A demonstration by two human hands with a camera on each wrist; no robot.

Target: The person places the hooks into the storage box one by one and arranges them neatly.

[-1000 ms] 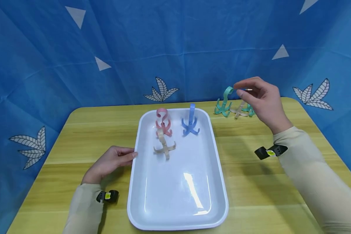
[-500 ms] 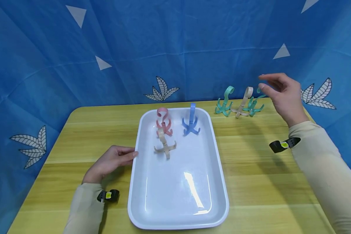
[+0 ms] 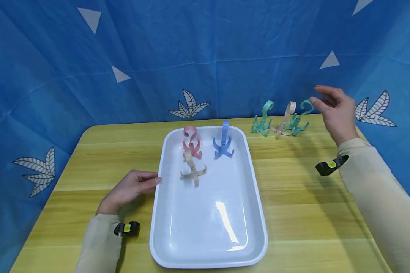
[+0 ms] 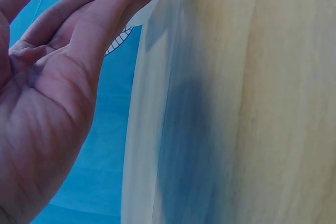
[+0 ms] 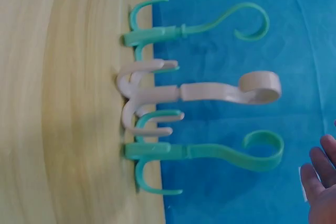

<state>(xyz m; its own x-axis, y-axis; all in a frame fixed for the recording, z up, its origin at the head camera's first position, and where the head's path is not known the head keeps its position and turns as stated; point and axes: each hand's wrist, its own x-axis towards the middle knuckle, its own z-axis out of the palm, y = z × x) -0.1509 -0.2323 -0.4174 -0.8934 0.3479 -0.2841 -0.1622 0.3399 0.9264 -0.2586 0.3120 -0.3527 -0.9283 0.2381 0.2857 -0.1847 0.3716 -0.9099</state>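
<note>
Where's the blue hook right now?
Head view: the blue hook stands inside the white tray, at the far end on the image's right side, right of the pink hook.

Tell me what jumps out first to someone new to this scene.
Probably the large white tray in the middle, with a pink hook, a blue hook and a beige hook towards its far end. The bright blue cloth behind the table also stands out. Then two green hooks flank a second beige hook near the far right corner, beside the right hand.
</note>
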